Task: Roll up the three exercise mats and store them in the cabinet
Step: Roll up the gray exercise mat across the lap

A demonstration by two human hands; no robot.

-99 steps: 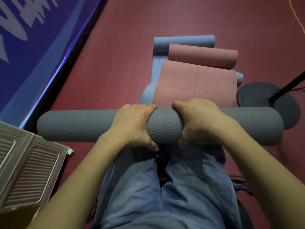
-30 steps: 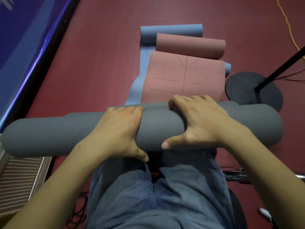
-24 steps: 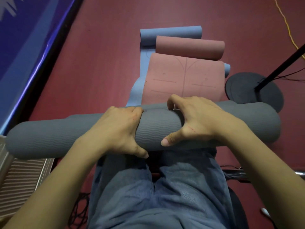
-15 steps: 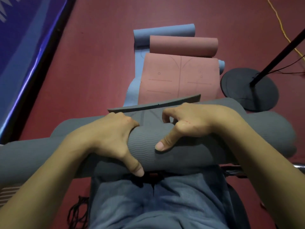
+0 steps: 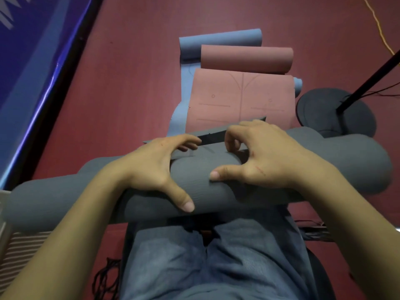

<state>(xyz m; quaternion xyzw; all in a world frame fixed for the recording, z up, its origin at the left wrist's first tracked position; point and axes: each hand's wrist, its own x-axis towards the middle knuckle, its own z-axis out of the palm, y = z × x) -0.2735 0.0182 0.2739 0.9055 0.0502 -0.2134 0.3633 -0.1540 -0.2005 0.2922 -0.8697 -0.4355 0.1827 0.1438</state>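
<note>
A rolled grey mat [image 5: 65, 200] lies across my lap, reaching from the left edge to the far right. My left hand [image 5: 155, 167] grips its middle, thumb on the near side and fingers curled over the top. My right hand [image 5: 264, 154] grips it just to the right, fingertips hooked under the loose end flap [image 5: 213, 136], which stands lifted off the roll. Ahead on the floor lies a pink mat [image 5: 240, 98], flat in front and rolled at its far end. It rests on a blue mat [image 5: 218, 40] whose far end is also rolled.
The floor [image 5: 129, 83] is dark red. A blue padded banner [image 5: 32, 61] runs along the left. A black round stand base [image 5: 335, 111] with a slanted pole sits right of the pink mat. A ribbed white panel [image 5: 13, 252] is at lower left. A yellow cable [image 5: 378, 27] lies top right.
The grey roll has risen toward me and loosened: its outer end flap has lifted off the roll. My right fingers went from flat on the roll to hooked under that flap.
</note>
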